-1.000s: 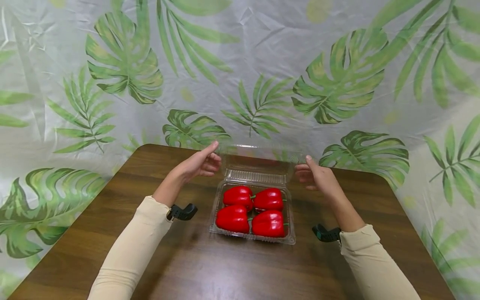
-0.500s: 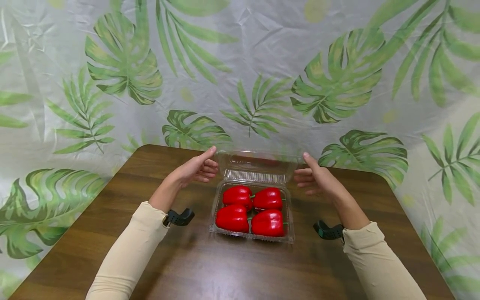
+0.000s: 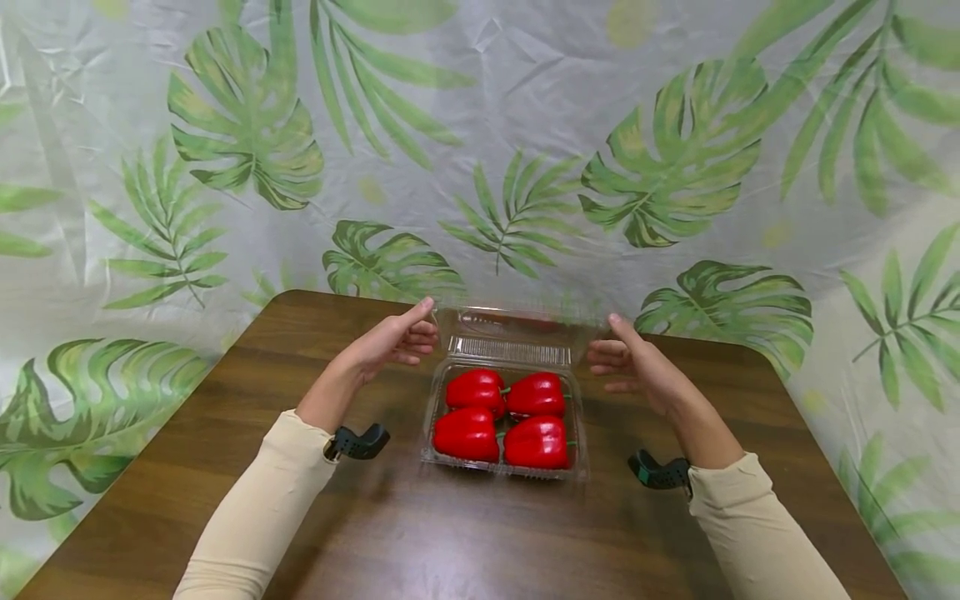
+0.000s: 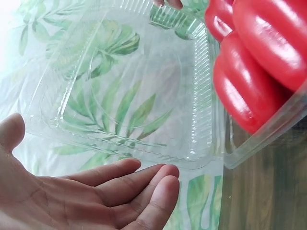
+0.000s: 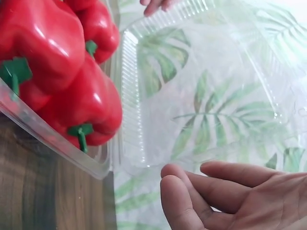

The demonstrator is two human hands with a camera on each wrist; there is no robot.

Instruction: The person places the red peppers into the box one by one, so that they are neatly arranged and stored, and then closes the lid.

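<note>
A clear plastic clamshell box (image 3: 504,472) lies on the table with its transparent lid (image 3: 517,321) raised at the back. Several red bell peppers (image 3: 536,442) with green stems fill its base. My left hand (image 3: 393,340) is at the lid's left side, fingers loosely bent and thumb up. At the opposite side, my right hand (image 3: 637,362) has a similar pose. In the left wrist view, the left fingertips (image 4: 165,184) lie close to the lid's edge; the right wrist view has the right fingertips (image 5: 175,184) likewise near it. Whether either hand touches the lid I cannot tell.
The brown wooden table (image 3: 450,550) has its back edge just behind the box. A leaf-patterned cloth (image 3: 525,125) hangs behind and around it. Black straps with dark mounts (image 3: 360,442) sit on both wrists.
The lid's upper edge has tilted lower in the head view. Both hands have shifted slightly beside it, and the box base has stayed nearly in place.
</note>
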